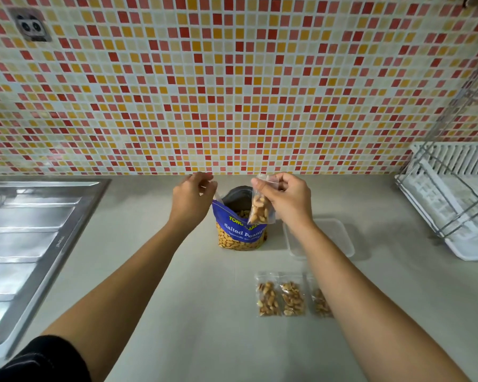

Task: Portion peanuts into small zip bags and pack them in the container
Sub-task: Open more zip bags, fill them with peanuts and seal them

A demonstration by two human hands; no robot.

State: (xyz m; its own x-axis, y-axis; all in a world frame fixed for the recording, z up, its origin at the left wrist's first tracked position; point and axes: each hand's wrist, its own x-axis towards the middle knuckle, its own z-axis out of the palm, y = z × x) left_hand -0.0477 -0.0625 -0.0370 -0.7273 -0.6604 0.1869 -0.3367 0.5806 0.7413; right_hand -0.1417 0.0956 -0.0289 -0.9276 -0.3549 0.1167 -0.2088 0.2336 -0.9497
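Note:
A blue "Salted Peanuts" pouch point(240, 232) stands open on the grey counter near the tiled wall. My left hand point(192, 197) pinches the pouch's upper left corner. My right hand point(287, 197) pinches the top of a small clear zip bag point(260, 209) partly filled with peanuts, which hangs over the pouch's mouth. An empty clear plastic container point(335, 235) sits just right of the pouch, partly behind my right forearm. Three filled small zip bags lie in a row nearer to me: one point(268, 299), a second point(293, 299) and a third point(320, 303) half hidden by my forearm.
A steel sink drainboard point(31, 244) takes up the counter's left side. A white dish rack with a wire frame point(453, 197) stands at the right. The mosaic tiled wall point(232, 92) backs the counter, with a socket point(31, 26) at upper left.

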